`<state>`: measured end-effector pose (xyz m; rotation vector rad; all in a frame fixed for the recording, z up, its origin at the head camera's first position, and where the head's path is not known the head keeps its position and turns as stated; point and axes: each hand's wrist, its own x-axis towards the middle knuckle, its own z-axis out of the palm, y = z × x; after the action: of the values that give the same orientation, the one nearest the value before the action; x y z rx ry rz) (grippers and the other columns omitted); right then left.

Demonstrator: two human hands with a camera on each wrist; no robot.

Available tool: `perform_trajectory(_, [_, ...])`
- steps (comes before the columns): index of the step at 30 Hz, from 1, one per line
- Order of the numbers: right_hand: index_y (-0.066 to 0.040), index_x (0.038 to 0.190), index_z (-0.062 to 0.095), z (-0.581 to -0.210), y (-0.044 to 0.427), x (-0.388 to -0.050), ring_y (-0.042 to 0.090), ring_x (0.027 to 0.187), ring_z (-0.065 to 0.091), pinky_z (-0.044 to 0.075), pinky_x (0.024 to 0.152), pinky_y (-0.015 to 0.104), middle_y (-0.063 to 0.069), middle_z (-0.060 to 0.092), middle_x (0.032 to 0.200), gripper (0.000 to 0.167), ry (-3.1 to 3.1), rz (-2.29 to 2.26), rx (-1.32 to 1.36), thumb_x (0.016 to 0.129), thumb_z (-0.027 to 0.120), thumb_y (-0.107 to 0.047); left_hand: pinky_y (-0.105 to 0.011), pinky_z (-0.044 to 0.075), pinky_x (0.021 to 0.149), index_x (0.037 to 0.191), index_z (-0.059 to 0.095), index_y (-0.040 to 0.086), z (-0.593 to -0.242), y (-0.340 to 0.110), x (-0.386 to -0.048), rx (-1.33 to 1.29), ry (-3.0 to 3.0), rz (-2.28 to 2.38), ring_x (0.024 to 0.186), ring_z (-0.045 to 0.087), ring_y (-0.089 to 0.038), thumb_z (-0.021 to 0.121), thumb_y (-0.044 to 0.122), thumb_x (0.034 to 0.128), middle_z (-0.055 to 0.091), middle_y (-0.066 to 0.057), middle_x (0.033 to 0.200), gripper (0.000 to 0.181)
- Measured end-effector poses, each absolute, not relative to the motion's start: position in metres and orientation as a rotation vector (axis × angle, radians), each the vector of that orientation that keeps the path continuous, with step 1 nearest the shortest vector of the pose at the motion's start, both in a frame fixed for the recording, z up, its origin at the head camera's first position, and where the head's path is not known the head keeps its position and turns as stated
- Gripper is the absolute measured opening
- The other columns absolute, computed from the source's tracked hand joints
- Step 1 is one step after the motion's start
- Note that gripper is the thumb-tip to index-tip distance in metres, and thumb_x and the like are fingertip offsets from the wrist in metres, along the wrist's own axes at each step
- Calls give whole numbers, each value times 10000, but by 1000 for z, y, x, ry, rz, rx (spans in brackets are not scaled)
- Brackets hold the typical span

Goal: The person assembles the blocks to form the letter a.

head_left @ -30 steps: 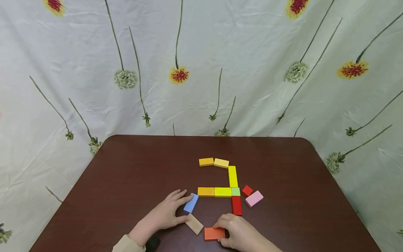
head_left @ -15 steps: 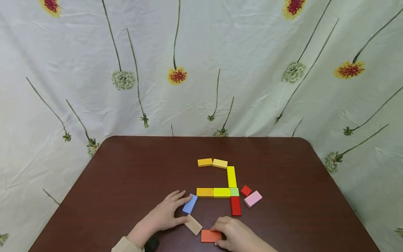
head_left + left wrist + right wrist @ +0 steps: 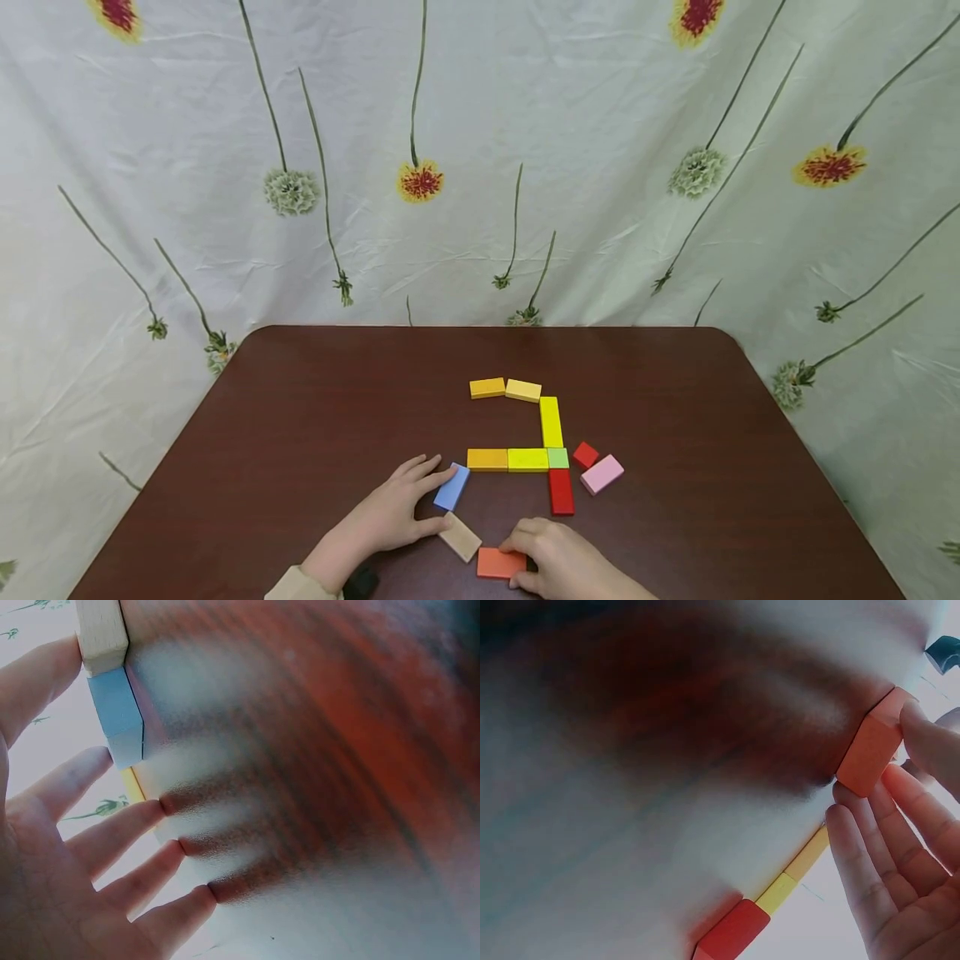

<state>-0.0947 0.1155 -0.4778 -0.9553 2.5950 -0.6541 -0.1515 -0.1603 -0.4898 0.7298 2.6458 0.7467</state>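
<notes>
My left hand (image 3: 392, 510) lies on the table with its fingers spread. Its index fingertip touches a blue block (image 3: 452, 488), and its thumb touches a plain wooden block (image 3: 461, 538). In the left wrist view the blue block (image 3: 116, 705) and wooden block (image 3: 103, 634) meet end to end. My right hand (image 3: 557, 553) pinches an orange block (image 3: 493, 563) between thumb and fingers, close to the lower end of the wooden block. The right wrist view shows the thumb on one side of this orange block (image 3: 870, 754) and the fingertips on another.
An orange-yellow block (image 3: 487, 460), a yellow block (image 3: 528, 460) and a green block (image 3: 557, 458) form a row, with a red block (image 3: 561, 492) below. A yellow block (image 3: 551, 422) rises above. A small red block (image 3: 586, 455) and pink block (image 3: 602, 475) lie right.
My right hand has slid the orange block left, nearer the wooden block. My left hand keeps its place on the blue and wooden blocks. The head view has shifted slightly.
</notes>
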Motion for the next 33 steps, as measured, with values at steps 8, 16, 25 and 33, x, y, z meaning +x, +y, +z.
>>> perform_trajectory(8, [-188, 1112, 731, -477, 118, -96, -32, 837, 500, 512, 791, 188, -148, 632, 959, 269, 2614, -642, -966, 860, 771, -270, -647, 389, 1038, 1460, 499, 164, -489, -159, -152, 738, 2648, 751, 1423, 308, -467, 723, 452, 868, 403, -216, 1526, 695])
perform_trajectory(16, [-171, 1102, 734, -479, 117, -95, -30, 842, 509, 504, 787, 176, -134, 637, 956, 260, 2645, -640, -1016, 860, 772, -257, -645, 386, 1042, 1460, 498, 165, -488, -159, -152, 733, 2649, 751, 1429, 302, -463, 723, 449, 870, 398, -215, 1530, 693])
perform_trajectory(25, [-167, 1097, 735, -479, 117, -95, -35, 842, 508, 502, 783, 173, -130, 639, 956, 258, 2658, -638, -1027, 855, 777, -247, -646, 390, 1036, 1462, 497, 168, -488, -160, -152, 734, 2653, 749, 1430, 303, -461, 725, 442, 870, 398, -211, 1531, 691])
perform_trajectory(33, [-180, 1113, 734, -478, 117, -95, -37, 824, 495, 506, 766, 181, -143, 634, 948, 277, 2632, -646, -974, 854, 777, -269, -648, 393, 1032, 1464, 493, 170, -489, -160, -152, 733, 2649, 758, 1432, 301, -459, 722, 447, 871, 396, -209, 1533, 693])
